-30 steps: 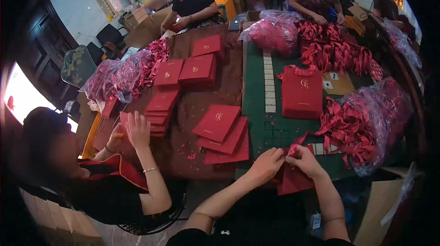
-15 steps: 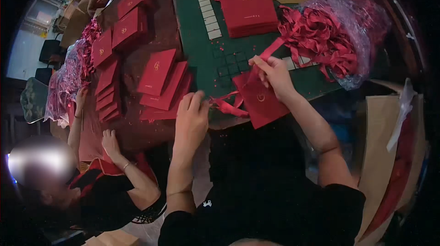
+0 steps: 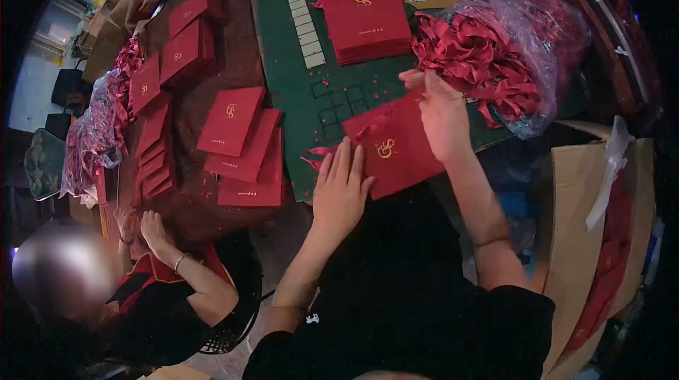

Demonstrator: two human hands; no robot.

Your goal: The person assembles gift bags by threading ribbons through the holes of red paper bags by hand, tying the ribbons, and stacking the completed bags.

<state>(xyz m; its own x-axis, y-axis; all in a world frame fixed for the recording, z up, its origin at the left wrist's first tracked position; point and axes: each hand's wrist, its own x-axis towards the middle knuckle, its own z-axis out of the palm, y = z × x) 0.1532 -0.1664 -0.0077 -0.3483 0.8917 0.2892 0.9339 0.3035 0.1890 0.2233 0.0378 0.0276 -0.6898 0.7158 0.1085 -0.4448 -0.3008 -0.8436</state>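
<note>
A red bag (image 3: 403, 157) with a gold emblem lies at the near edge of the green mat. My left hand (image 3: 341, 192) rests on its left side, fingers stretched out. Over its right side is my right hand (image 3: 442, 114), fingers extended and somewhat blurred; nothing can be made out in it. Red ribbon (image 3: 322, 155) sticks out beyond my left fingertips. Beyond my right hand, loose red ribbons (image 3: 481, 61) spill from a clear plastic bag (image 3: 559, 40). A stack of red bags (image 3: 368, 19) stands on the mat farther back.
Overlapping red bags (image 3: 233, 122) lie on the brown table (image 3: 240, 40), with more piles farther left. A co-worker's hands (image 3: 157, 235) are at the table's left edge; another person stands at the far left. An open cardboard box (image 3: 573, 217) stands at the right.
My left hand has moved right onto the red bag. My right hand has let go of the ribbon and opened over the bag. The view has shifted slightly.
</note>
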